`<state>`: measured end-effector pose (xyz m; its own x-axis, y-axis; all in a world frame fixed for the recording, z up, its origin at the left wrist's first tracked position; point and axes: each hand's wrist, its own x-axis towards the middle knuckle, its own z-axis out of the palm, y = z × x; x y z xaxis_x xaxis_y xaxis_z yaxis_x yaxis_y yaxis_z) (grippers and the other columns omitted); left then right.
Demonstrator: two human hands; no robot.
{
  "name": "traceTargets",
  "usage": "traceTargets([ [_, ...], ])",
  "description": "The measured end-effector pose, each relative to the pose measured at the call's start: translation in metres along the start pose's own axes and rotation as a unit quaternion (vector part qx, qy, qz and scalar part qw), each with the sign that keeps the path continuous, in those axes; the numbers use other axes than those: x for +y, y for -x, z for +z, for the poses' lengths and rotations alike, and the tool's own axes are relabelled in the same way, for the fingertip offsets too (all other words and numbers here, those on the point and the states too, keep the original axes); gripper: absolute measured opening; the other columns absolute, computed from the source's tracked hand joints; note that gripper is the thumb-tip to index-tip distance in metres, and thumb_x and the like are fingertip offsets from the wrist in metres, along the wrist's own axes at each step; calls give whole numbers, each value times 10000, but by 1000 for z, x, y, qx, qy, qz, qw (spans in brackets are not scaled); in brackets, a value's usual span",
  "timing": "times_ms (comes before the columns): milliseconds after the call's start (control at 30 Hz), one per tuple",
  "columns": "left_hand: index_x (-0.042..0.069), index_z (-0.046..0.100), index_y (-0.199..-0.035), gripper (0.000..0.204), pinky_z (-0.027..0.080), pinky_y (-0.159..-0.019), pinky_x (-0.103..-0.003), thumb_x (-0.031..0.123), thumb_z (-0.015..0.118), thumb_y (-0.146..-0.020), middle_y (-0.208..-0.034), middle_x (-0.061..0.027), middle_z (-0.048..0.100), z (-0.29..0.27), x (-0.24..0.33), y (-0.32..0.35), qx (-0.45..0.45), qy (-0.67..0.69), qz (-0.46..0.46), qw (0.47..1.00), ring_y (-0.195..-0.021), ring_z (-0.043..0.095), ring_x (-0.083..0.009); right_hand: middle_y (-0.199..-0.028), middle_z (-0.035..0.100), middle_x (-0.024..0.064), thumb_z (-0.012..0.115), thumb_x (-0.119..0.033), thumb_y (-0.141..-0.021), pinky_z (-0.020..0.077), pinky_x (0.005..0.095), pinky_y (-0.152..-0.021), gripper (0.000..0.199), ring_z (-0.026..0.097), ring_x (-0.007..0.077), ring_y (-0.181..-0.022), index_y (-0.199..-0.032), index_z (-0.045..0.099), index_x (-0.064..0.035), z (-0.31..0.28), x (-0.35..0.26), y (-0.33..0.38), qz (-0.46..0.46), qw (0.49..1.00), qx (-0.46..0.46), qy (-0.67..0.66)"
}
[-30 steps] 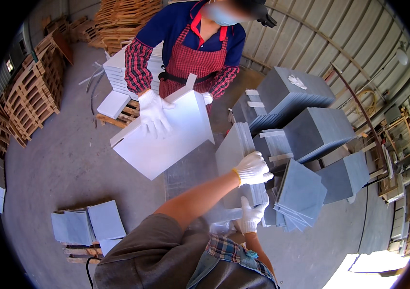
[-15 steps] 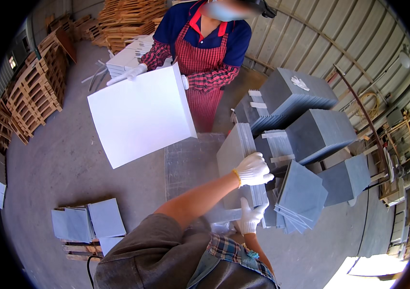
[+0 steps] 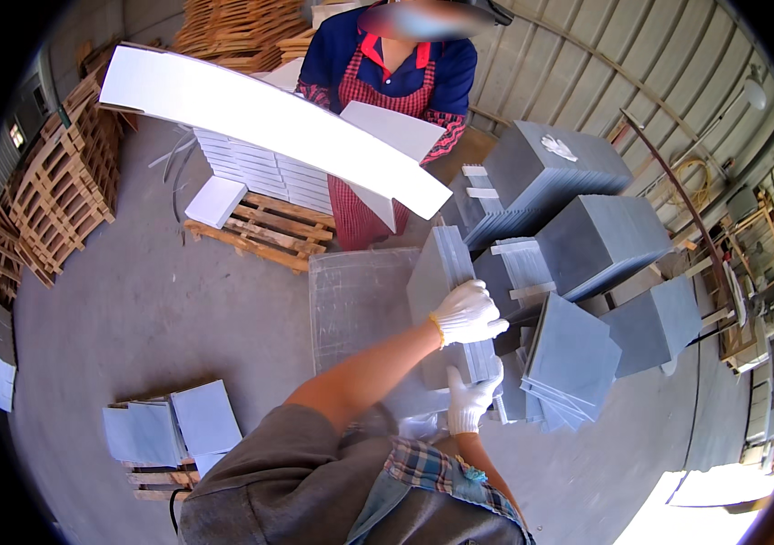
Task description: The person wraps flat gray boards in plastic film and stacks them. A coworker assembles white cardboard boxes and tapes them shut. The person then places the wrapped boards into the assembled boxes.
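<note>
A tight stack of flat grey tiles (image 3: pixel 436 283) stands on edge on a scuffed, see-through-looking sheet. Both my hands wear white knit gloves. My left hand (image 3: pixel 470 314) is closed over the stack's upper edge, its knuckles up. At the near end, my right hand (image 3: pixel 471 397) grips the stack, thumb on the left side and fingers on the right. Just right of my hands, several loose grey tiles (image 3: pixel 573 350) lean in a fanned pile. Across from me, a co-worker in a red checked apron (image 3: pixel 387 86) holds a white cardboard carton (image 3: pixel 269 118) with a flap folded out.
Large blocks of upright grey tiles (image 3: pixel 578 163) stand at the right, a white glove (image 3: pixel 558 147) on one. White flat cartons (image 3: pixel 269 173) are stacked on a wooden pallet (image 3: pixel 264 232). Pallets (image 3: pixel 64 191) pile up at far left. More tiles (image 3: pixel 205 416) rest on a low pallet at near left.
The co-worker has turned and raised the white carton, so its long side and a flap now show, uncovering the cartons behind. My hands stay on the tile stack, the right one slightly higher.
</note>
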<state>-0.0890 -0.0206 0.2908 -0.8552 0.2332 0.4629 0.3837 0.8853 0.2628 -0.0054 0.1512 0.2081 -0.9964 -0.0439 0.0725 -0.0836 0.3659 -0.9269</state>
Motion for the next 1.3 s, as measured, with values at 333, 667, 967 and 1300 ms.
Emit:
traceTargets([
  [333,77,790,-830,346,474,-895,-371,355,604,-917,-962,-57,778,-5,-3,5,-63,-17,-3,998,-832,678,-242,-1272,595,190,871,-214,-718,432,397,-1047,860,582,297,-1170,-1411,409,-2,-1,-22,4,29,999,-18,-10],
  [667,83,771,-842,294,456,-985,-409,355,662,-859,-1049,-72,754,-22,37,24,9,6,10,1000,-1059,658,-238,-1284,612,156,864,-250,-743,484,370,-986,871,629,262,-1130,-1442,387,-46,4,2,-3,38,998,-32,38],
  [967,92,706,-851,143,463,-976,-427,221,742,-801,-971,-50,703,-78,77,69,104,151,77,980,-1010,618,-289,-1184,651,150,760,-259,-844,520,359,-915,718,658,247,-1042,-1421,391,-46,12,47,-10,14,998,-40,-49],
  [1300,47,722,-833,70,482,-1005,-476,93,721,-780,-949,-111,741,-172,80,60,306,101,26,946,-1000,685,-307,-1172,664,200,900,-293,-689,517,387,-924,883,667,310,-1056,-1375,423,-11,-2,-10,-4,44,998,-18,37],
])
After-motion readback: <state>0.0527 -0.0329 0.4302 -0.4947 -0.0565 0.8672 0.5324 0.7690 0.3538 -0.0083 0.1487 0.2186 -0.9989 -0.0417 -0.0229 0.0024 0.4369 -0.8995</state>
